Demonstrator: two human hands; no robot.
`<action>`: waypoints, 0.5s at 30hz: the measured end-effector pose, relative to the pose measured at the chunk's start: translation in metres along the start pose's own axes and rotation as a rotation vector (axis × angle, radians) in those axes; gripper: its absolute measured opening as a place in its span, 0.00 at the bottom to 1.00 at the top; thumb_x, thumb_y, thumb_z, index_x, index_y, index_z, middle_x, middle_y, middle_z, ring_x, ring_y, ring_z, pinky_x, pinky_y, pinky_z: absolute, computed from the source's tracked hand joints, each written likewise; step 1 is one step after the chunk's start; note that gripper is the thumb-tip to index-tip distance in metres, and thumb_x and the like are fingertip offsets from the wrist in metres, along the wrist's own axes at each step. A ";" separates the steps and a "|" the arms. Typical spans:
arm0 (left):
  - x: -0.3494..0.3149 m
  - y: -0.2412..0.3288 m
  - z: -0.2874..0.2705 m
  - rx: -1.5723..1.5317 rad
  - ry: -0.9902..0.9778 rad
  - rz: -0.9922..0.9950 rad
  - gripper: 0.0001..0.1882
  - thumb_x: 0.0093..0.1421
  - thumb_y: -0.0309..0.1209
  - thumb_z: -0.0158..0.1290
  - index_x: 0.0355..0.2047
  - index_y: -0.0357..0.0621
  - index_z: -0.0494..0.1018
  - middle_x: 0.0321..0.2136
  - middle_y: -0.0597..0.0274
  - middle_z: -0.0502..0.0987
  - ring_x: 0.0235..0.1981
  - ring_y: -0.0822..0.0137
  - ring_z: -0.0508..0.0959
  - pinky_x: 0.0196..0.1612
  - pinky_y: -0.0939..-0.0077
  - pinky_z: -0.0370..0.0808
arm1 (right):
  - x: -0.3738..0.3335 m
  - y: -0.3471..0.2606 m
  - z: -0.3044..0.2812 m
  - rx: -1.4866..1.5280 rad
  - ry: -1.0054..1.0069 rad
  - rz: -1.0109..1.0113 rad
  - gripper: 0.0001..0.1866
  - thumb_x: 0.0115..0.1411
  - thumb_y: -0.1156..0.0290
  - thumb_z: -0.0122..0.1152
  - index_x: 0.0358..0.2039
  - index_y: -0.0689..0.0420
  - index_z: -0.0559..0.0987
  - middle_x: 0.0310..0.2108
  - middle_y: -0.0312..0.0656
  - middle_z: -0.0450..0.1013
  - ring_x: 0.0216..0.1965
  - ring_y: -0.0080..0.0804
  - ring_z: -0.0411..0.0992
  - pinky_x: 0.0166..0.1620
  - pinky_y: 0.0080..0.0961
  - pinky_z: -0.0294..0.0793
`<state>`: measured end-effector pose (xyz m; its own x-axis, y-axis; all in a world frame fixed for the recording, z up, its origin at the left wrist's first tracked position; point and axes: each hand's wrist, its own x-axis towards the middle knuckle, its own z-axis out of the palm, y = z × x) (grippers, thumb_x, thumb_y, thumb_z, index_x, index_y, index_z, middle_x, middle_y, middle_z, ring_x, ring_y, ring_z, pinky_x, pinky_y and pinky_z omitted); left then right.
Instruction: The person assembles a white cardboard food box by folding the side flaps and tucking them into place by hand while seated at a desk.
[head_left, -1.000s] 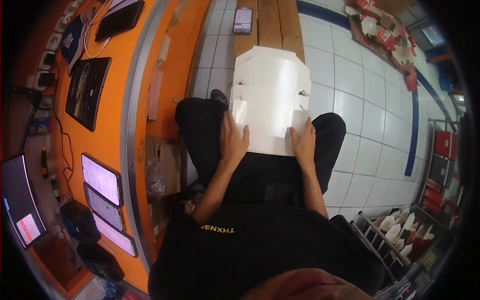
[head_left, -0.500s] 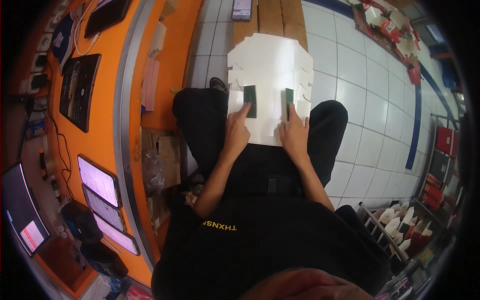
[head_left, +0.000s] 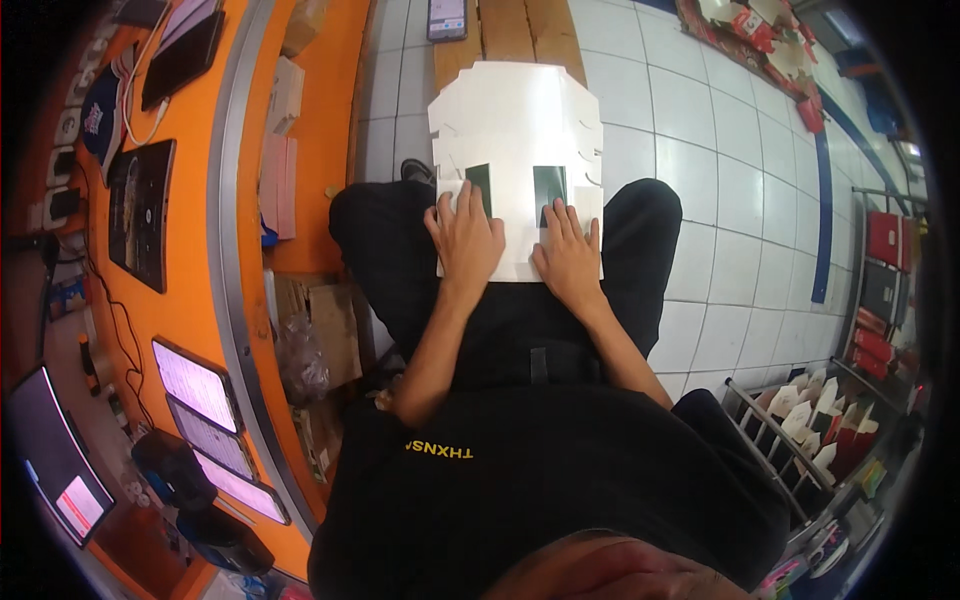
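Note:
A flat white cardboard box blank (head_left: 515, 120) with cut tabs along both sides lies across my lap and the end of a wooden bench (head_left: 508, 35). Two dark green rectangles show on it, a left one (head_left: 480, 178) and a right one (head_left: 550, 185). My left hand (head_left: 468, 240) rests palm down on the blank's near left part, fingers stretched out, fingertips partly over the left green rectangle. On the near right part lies my right hand (head_left: 570, 250), its fingers spread and the tips at the right green rectangle's lower edge. Neither hand grips anything.
A phone (head_left: 447, 20) lies on the bench's far end. To the left runs an orange counter (head_left: 150, 315) with a tablet (head_left: 142, 215) and several lit phones (head_left: 197, 380). At the lower right, a metal rack (head_left: 780, 450) holds folded boxes (head_left: 800, 420). White floor tiles (head_left: 745, 190) lie right of my legs.
Both hands have gone from pressing with extended index fingers to lying flatter with fingers spread. The whole view has shifted a little, so the blank appears farther left.

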<state>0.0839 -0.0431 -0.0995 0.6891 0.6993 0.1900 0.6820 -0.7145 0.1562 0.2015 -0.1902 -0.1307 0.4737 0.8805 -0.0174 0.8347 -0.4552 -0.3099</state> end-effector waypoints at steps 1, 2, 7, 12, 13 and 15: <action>0.004 0.005 0.001 -0.127 0.099 0.021 0.23 0.59 0.32 0.56 0.55 0.37 0.75 0.57 0.52 0.77 0.47 0.52 0.77 0.50 0.56 0.71 | 0.001 0.002 -0.002 0.032 -0.006 0.006 0.33 0.62 0.63 0.59 0.66 0.59 0.67 0.70 0.52 0.63 0.71 0.49 0.61 0.70 0.65 0.51; 0.004 0.014 0.004 -0.258 0.135 0.017 0.21 0.60 0.33 0.56 0.52 0.37 0.76 0.54 0.52 0.78 0.48 0.52 0.77 0.51 0.56 0.71 | 0.000 0.003 -0.005 0.064 -0.020 0.013 0.32 0.62 0.64 0.59 0.66 0.58 0.67 0.70 0.51 0.63 0.71 0.48 0.61 0.70 0.65 0.53; 0.030 0.051 0.041 -0.729 -0.311 -0.265 0.16 0.65 0.38 0.59 0.40 0.35 0.79 0.34 0.53 0.82 0.37 0.57 0.82 0.43 0.62 0.77 | 0.001 0.015 -0.025 0.251 -0.068 -0.026 0.29 0.63 0.71 0.59 0.65 0.58 0.68 0.69 0.53 0.62 0.71 0.51 0.59 0.68 0.57 0.61; 0.048 0.048 0.061 -1.359 -0.529 -0.541 0.14 0.68 0.36 0.57 0.38 0.34 0.79 0.29 0.60 0.81 0.30 0.71 0.81 0.36 0.75 0.77 | -0.012 0.024 -0.040 0.443 0.266 0.174 0.27 0.63 0.76 0.60 0.63 0.61 0.68 0.59 0.58 0.70 0.63 0.51 0.69 0.62 0.43 0.71; 0.048 0.047 0.060 -1.468 -0.550 -0.627 0.13 0.69 0.35 0.57 0.38 0.34 0.79 0.30 0.61 0.81 0.30 0.73 0.80 0.36 0.77 0.77 | -0.015 0.024 -0.041 0.519 0.309 0.305 0.26 0.64 0.77 0.59 0.62 0.63 0.68 0.55 0.59 0.72 0.59 0.50 0.72 0.59 0.41 0.73; 0.048 0.046 0.055 -1.558 -0.500 -0.616 0.10 0.70 0.30 0.54 0.41 0.33 0.78 0.33 0.59 0.82 0.31 0.71 0.81 0.35 0.75 0.78 | -0.018 0.025 -0.039 0.779 0.298 0.509 0.23 0.65 0.77 0.58 0.60 0.66 0.68 0.47 0.58 0.75 0.50 0.47 0.76 0.53 0.37 0.77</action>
<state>0.1617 -0.0411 -0.1369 0.6497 0.5773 -0.4945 0.2051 0.4933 0.8453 0.2251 -0.2224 -0.1011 0.8674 0.4841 -0.1150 0.1422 -0.4627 -0.8751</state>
